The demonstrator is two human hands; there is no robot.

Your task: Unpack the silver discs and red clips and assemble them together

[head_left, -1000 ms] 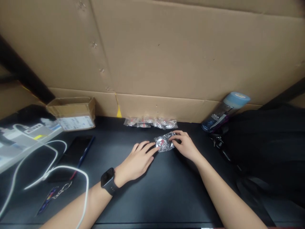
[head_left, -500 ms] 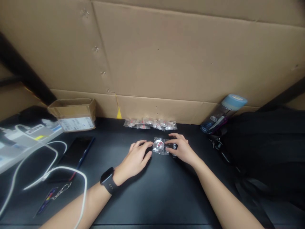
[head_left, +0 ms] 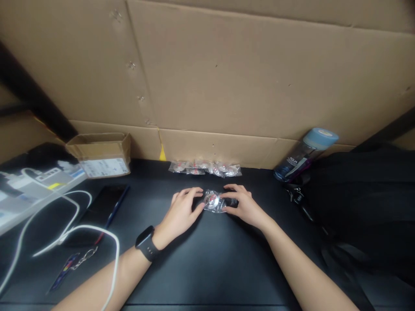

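Nearest, a thin white cable [head_left: 118,255] loops across the left forearm [head_left: 125,272] and could snag if that arm lifts; both forearms are cut off below. Beyond, the left hand [head_left: 183,214] and right hand [head_left: 246,206] curve round opposite sides of a round, shiny silver disc [head_left: 212,201] in a clear, crinkled plastic wrapper on the matt black desk [head_left: 194,276], thumbs and fingers parted. Slick film could let the disc skid if pushed unevenly; fingers hide its right end, whether the left fingertips touch it is unclear, and its red marking is blurred. Farther back, similar clear packets [head_left: 205,167] overlap before the brown cardboard wall [head_left: 214,77], too jumbled to count.
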